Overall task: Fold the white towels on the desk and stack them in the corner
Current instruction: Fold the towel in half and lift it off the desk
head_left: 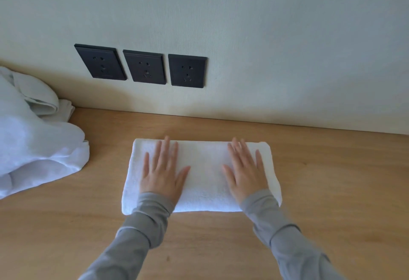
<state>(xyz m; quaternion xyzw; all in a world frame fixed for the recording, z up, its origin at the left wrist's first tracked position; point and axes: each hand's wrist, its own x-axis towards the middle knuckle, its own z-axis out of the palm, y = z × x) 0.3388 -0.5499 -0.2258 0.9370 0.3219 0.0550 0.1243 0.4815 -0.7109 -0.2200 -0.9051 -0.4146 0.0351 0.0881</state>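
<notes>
Folded towel: a white terry towel (pixel 202 174) folded into a thick rectangle, lying flat on the wooden desk (pixel 332 180) at the centre of the view, its long side parallel to the wall, near the desk's back edge but apart from it.
Left hand: the left hand (pixel 162 172) lies palm down on the 9 o'clock half of the folded towel, fingers straight and slightly spread, pointing to 12 o'clock; it presses flat and grasps nothing.
Right hand: the right hand (pixel 245 172) lies palm down on the 3 o'clock half, fingers straight and close together, thumb out toward the left hand; flat on the cloth, nothing held.
Sleeves: grey sleeves (pixel 285 240) reach to both wrists, coming in from 6 o'clock.
Unfolded towels: a rumpled heap of white towels (pixel 33 138) sits on the desk at 9 o'clock, well apart from the folded one, running out of view.
Wall: pale wall (pixel 287 47) at 12 o'clock with three dark sockets (pixel 143 66) in a row above the desk, toward 11 o'clock.
</notes>
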